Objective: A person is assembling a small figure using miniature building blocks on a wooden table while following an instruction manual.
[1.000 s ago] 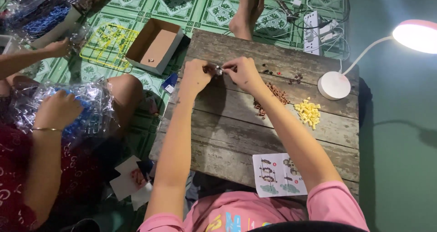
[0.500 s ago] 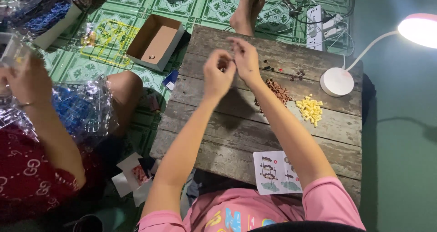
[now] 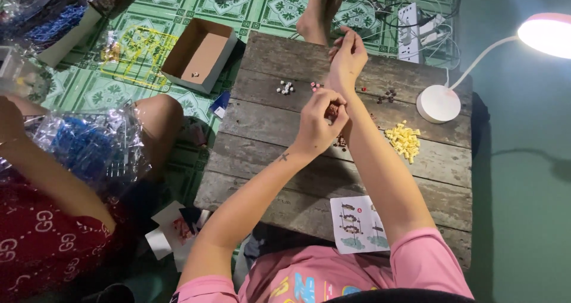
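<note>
Left hand [image 3: 320, 120] is curled over the middle of the wooden worktop [image 3: 279, 160], fingers pinched around small dark reddish beads [image 3: 331, 109]; how many, can't tell. Right hand [image 3: 348, 54] is raised over the far part of the worktop, fingertips pinched together up top. Whatever it grips is too small to make out, possibly a thread or a single bead.

On the worktop, relative to the left hand:
- a few more dark reddish beads [image 3: 341, 140] just beside it, partly hidden under the right forearm
- small cluster of white beads [image 3: 285, 88] beyond it, to the left
- couple of pink beads [image 3: 314, 86] between the white cluster and the right wrist
- pile of yellow beads [image 3: 404, 140] to the right, past the right forearm
- scattered dark beads [image 3: 389, 93] further right, near the lamp
- round white base of a desk lamp [image 3: 438, 104] at the right edge, gooseneck running up to the lit head at the frame's top right
- printed instruction sheet [image 3: 358, 224] with small figures on it at the near edge, close to the pink shirt

Off the worktop, on the green patterned floor mat [image 3: 267, 5]: open cardboard box [image 3: 201, 54] to the left, white power strip [image 3: 410, 23] with cables beyond the far edge, someone's bare foot [image 3: 318, 11] touching that far edge.

Far left: another person in red [image 3: 35, 237] with a clear plastic bag of blue parts [image 3: 83, 145] in their lap.
</note>
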